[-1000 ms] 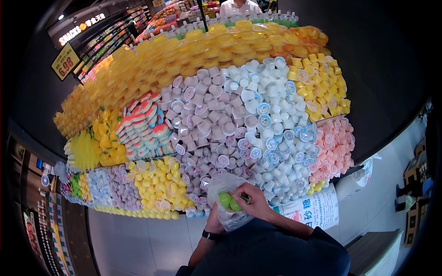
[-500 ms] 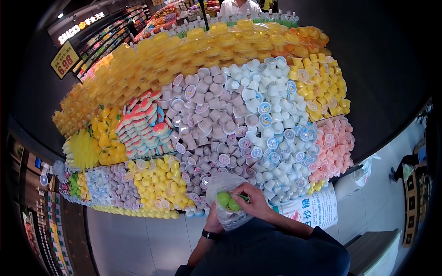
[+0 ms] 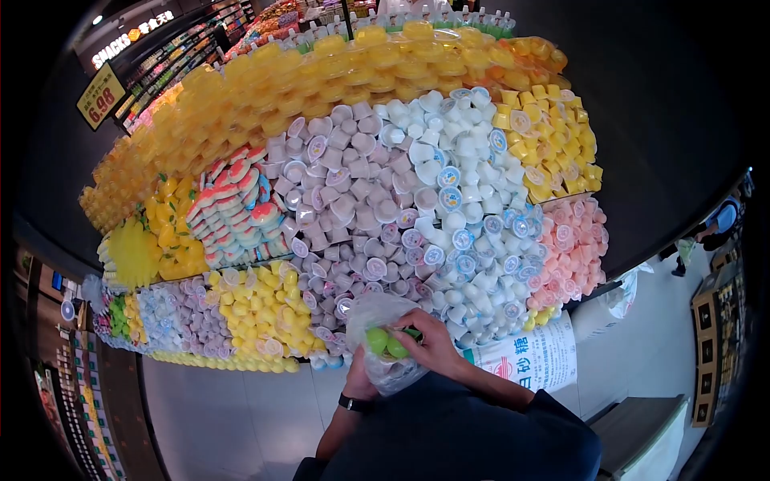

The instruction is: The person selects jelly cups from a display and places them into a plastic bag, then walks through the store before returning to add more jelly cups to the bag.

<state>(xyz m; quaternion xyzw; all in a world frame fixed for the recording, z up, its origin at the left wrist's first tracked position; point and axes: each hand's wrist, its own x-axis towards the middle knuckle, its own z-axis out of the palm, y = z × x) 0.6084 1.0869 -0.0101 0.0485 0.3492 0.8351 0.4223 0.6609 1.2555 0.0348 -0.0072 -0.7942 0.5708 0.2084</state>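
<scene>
A clear plastic bag (image 3: 389,311) is in front of my body, its mouth turned up. My left hand (image 3: 361,380) is closed round the bag's left side and lower part, with a dark watch band on the wrist. Inside lie round, glossy green fruit-shaped jellies (image 3: 375,340). Reaching over the bag's opening from the right, my right hand (image 3: 431,343) is closed with its fingertips on one of the green jellies. A small dark green end shows by its fingers. The bag's underside is partly hidden by my arms and dark shirt.
A big tiered display holds purple jelly cups (image 3: 361,208), white-blue cups (image 3: 469,200), yellow cups (image 3: 261,309) and pink cups (image 3: 573,248). A white printed sack (image 3: 545,357) stands at right, near a grey bench (image 3: 646,433). A price sign (image 3: 102,96) is at left; a person (image 3: 720,224) walks at far right.
The whole view has shifted slightly, so the display sits a little further left and up. Both hands stay at the bag, the right fingers still on the green jellies.
</scene>
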